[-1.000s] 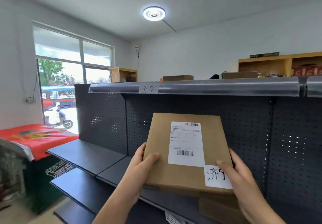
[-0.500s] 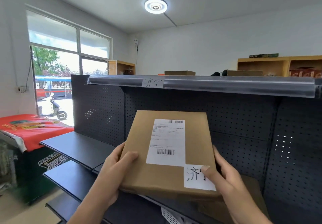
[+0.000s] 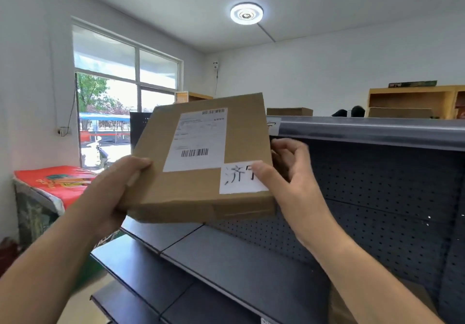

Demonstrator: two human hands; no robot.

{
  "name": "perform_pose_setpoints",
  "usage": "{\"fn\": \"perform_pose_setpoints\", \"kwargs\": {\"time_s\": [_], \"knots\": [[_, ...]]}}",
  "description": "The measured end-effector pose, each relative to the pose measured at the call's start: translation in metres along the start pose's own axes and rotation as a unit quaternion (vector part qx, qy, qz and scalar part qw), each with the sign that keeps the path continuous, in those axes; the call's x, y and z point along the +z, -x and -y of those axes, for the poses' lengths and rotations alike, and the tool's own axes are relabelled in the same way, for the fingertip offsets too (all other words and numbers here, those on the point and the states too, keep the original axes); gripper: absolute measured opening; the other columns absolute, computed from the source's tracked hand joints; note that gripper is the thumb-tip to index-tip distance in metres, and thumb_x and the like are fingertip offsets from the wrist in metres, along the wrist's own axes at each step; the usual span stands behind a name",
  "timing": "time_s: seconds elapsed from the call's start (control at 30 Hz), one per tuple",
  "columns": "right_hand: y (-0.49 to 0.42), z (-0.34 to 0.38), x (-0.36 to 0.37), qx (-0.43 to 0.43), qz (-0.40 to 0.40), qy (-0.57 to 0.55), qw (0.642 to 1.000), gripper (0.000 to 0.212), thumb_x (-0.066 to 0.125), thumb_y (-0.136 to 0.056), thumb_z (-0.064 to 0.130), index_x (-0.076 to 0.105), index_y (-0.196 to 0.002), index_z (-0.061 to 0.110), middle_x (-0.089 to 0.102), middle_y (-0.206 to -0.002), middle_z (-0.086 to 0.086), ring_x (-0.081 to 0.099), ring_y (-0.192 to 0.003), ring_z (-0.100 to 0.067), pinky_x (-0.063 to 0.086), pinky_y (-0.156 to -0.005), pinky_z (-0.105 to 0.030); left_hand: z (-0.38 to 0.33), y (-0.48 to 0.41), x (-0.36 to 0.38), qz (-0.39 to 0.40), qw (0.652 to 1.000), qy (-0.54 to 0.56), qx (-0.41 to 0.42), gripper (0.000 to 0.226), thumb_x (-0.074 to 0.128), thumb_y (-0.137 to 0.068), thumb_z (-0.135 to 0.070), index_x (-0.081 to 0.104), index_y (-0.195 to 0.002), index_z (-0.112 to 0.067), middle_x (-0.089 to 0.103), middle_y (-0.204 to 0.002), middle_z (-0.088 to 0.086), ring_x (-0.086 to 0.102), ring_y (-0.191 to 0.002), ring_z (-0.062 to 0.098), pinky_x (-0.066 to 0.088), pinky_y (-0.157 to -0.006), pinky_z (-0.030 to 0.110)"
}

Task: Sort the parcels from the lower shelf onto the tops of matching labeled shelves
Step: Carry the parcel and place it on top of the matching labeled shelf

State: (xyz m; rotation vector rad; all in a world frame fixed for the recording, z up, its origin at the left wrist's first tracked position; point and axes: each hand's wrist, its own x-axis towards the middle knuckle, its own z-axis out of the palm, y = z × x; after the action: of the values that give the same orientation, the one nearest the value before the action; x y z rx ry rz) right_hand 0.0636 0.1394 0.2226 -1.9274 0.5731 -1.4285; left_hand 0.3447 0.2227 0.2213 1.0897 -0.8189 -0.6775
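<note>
A flat brown cardboard parcel with a white shipping label and a handwritten white tag is held up at the height of the top shelf edge. My left hand grips its left side, thumb on top. My right hand holds its right side, thumb on the handwritten tag. The parcel hides most of the paper label stuck on the shelf's front edge. Another brown parcel lies on top of the shelf behind.
The dark pegboard shelving unit has lower shelves below my arms. A brown box sits low at the right. A wooden cabinet stands at the back right, a red-covered stand at the left by the window.
Both hands have lifted the parcel from mid-shelf height up to the top shelf edge and tilted it. It now covers the shelf's paper label.
</note>
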Motion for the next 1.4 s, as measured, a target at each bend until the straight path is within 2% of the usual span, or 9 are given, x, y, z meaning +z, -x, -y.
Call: {"fn": "perform_pose_setpoints", "kwargs": {"time_s": [0.23, 0.33, 0.47, 0.53, 0.63, 0.87, 1.03, 1.2, 1.4], "knots": [[-0.089, 0.021, -0.012, -0.023, -0.022, -0.011, 0.999, 0.045, 0.063, -0.102, 0.042, 0.041, -0.141, 0.036, 0.059, -0.127, 0.017, 0.063, -0.112, -0.007, 0.053, -0.080, -0.021, -0.046, -0.075, 0.028, 0.066, 0.996, 0.065, 0.011, 0.014, 0.064, -0.096, -0.020, 0.073, -0.106, -0.014, 0.078, -0.086, 0.003, 0.073, -0.062, 0.015, 0.061, -0.056, 0.025], [-0.120, 0.022, -0.027, -0.022, -0.017, 0.032, 0.999, 0.059, 0.058, -0.102, 0.049, 0.035, -0.153, 0.030, 0.056, -0.134, 0.013, 0.060, -0.118, -0.011, 0.053, -0.084, -0.027, -0.061, -0.110, 0.053, 0.110, 0.991, 0.067, 0.029, 0.035, 0.070, -0.083, -0.022, 0.072, -0.117, -0.013, 0.074, -0.105, 0.008, 0.069, -0.080, 0.021, 0.055, -0.076, 0.038], [-0.159, 0.024, -0.057, -0.014, -0.010, 0.123, 0.992, 0.055, 0.055, -0.101, 0.058, 0.037, -0.148, 0.034, 0.055, -0.129, 0.016, 0.057, -0.116, -0.007, 0.051, -0.087, -0.029, -0.083, -0.153, 0.097, 0.157, 0.983, 0.083, 0.052, 0.017, 0.061, -0.091, -0.016, 0.068, -0.106, -0.015, 0.073, -0.100, 0.008, 0.066, -0.076, 0.020, 0.050, -0.078, 0.039], [-0.176, 0.024, -0.072, -0.018, -0.018, 0.173, 0.985, 0.059, 0.057, -0.100, 0.059, 0.044, -0.149, 0.028, 0.060, -0.130, 0.010, 0.060, -0.115, -0.009, 0.049, -0.083, -0.025, -0.089, -0.176, 0.119, 0.179, 0.980, 0.069, 0.049, 0.023, 0.060, -0.093, -0.019, 0.065, -0.115, -0.013, 0.065, -0.114, 0.014, 0.061, -0.089, 0.023, 0.048, -0.085, 0.040], [-0.195, 0.027, -0.090, -0.019, -0.034, 0.223, 0.974, 0.067, 0.057, -0.099, 0.061, 0.049, -0.152, 0.021, 0.063, -0.130, 0.005, 0.061, -0.110, -0.008, 0.049, -0.081, -0.021, -0.090, -0.202, 0.148, 0.199, 0.979, 0.034, 0.040, 0.028, 0.058, -0.097, -0.025, 0.059, -0.119, -0.009, 0.058, -0.107, 0.013, 0.057, -0.088, 0.024, 0.050, -0.074, 0.037], [-0.219, 0.023, -0.116, -0.005, -0.052, 0.343, 0.938, 0.088, 0.055, -0.087, 0.082, 0.065, -0.129, 0.005, 0.071, -0.123, -0.016, 0.067, -0.115, -0.036, 0.056, -0.102, -0.058, -0.089, -0.244, 0.200, 0.187, 0.982, 0.009, 0.001, 0.018, 0.063, -0.092, -0.034, 0.056, -0.100, -0.018, 0.057, -0.106, 0.013, 0.060, -0.104, 0.031, 0.053, -0.107, 0.059], [-0.233, 0.005, -0.125, 0.010, -0.019, 0.378, 0.925, 0.055, 0.046, -0.105, 0.059, 0.071, -0.128, 0.016, 0.071, -0.122, -0.006, 0.064, -0.115, -0.029, 0.050, -0.102, -0.048, -0.090, -0.258, 0.218, 0.207, 0.978, -0.028, 0.007, 0.014, 0.060, -0.093, -0.032, 0.056, -0.097, -0.019, 0.052, -0.104, 0.014, 0.055, -0.101, 0.032, 0.052, -0.104, 0.060], [-0.233, 0.009, -0.122, 0.046, 0.010, 0.409, 0.912, 0.048, 0.050, -0.103, 0.057, 0.069, -0.129, 0.022, 0.069, -0.118, 0.002, 0.061, -0.115, -0.025, 0.043, -0.089, -0.033, -0.081, -0.270, 0.224, 0.209, 0.977, -0.049, 0.013, 0.007, 0.060, -0.087, -0.028, 0.060, -0.083, -0.022, 0.052, -0.102, 0.015, 0.052, -0.096, 0.031, 0.052, -0.103, 0.056], [-0.229, 0.019, -0.116, 0.092, 0.039, 0.443, 0.891, 0.062, 0.073, -0.096, 0.044, 0.059, -0.143, 0.005, 0.068, -0.133, -0.015, 0.062, -0.114, -0.027, 0.049, -0.106, -0.041, -0.073, -0.280, 0.223, 0.202, 0.972, -0.110, 0.043, 0.029, 0.055, -0.087, -0.021, 0.053, -0.058, -0.022, 0.040, -0.076, 0.002, 0.038, -0.073, 0.023, 0.031, -0.070, 0.037]]}}
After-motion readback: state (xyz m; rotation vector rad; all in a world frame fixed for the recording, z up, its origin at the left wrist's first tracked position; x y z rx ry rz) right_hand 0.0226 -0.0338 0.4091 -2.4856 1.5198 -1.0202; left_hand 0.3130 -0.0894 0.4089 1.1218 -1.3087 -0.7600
